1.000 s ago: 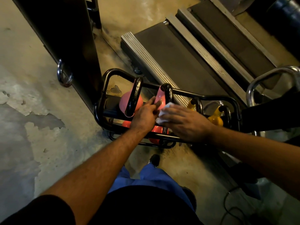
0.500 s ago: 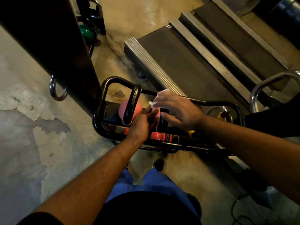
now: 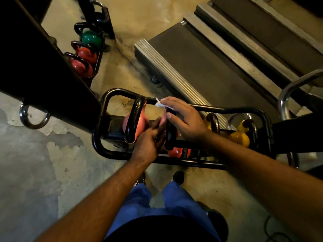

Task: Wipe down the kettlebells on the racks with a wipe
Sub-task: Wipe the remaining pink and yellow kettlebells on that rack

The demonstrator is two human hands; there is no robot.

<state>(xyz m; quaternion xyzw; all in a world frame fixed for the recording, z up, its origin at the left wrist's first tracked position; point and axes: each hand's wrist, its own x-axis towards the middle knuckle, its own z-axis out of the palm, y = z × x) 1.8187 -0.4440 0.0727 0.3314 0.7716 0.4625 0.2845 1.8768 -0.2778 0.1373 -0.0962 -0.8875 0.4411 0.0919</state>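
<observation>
The pink cast kettlebell with a thick black handle (image 3: pixel 170 130) sits on the upper tier of a low black tubular steel rack (image 3: pixel 111 92), second from the rack's left end, beside another pink kettlebell (image 3: pixel 135 122). It looks dense and heavy, rigid all through, with a smooth, faintly glossy coating that could turn slick under a damp cloth; the broad loop handle is the natural place to take hold, and it seems best wiped where it sits.

The right hand (image 3: pixel 183 119) curls over the top of that handle, pinching a small white crumpled wipe (image 3: pixel 160 103), which is soft, light and limp. The left hand (image 3: pixel 148 142) lies with fairly straight fingers against the handle's side, steadying it and clasping nothing.

Two yellow kettlebells (image 3: pixel 239 135) stand further right. A second rack by the dark post holds red kettlebells (image 3: pixel 83 62) and a green one (image 3: pixel 91 38). The concrete floor (image 3: pixel 35 172) is rough and patchy, and a ribbed metal treadmill deck (image 3: pixel 192 67) lies behind.
</observation>
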